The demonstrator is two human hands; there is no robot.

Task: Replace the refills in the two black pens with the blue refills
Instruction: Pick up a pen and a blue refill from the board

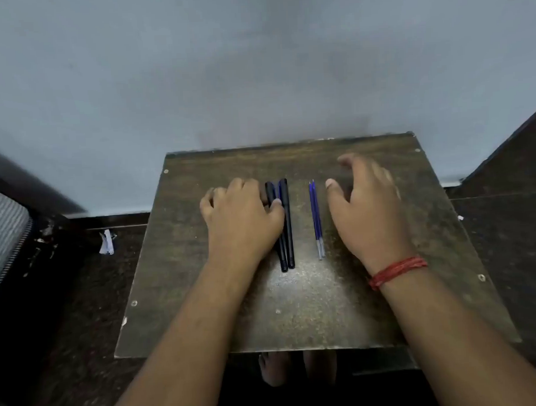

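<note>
Two black pens (287, 229) lie side by side on the small brown table (296, 309), running front to back. My left hand (241, 222) rests on their left side, its thumb pressed on the left pen; whether it grips the pen I cannot tell. Two blue refills (316, 219) lie parallel a little to the right of the pens. My right hand (365, 211) hovers just right of the refills with fingers spread, holding nothing; a red thread is tied around its wrist.
A grey-blue wall (254, 65) rises right behind the table. A striped bag (4, 232) and a scrap of white paper (106, 242) lie on the dark floor at the left. My bare feet (274, 368) show under the table's front edge.
</note>
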